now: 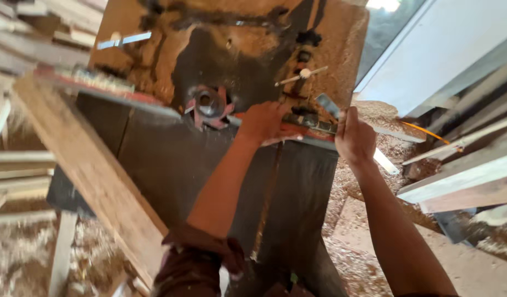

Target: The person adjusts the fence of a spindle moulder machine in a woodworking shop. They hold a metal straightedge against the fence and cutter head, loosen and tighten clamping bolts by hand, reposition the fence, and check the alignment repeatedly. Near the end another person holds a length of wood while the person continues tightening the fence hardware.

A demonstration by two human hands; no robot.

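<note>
Sawdust covers the machine table (220, 165); my left hand (264, 124) lies flat on the red fence (311, 127) beside the cutter (209, 103); my right hand (353, 137) clasps its end; aligning seems underway; careful nudging next.

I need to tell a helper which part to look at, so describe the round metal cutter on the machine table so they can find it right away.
Start at the big dark metal machine table dusted with sawdust. Near its middle, just beyond the left hand, stands the round shiny steel cutter head. It alone is circular, with reddish blades sticking out around it.
</note>
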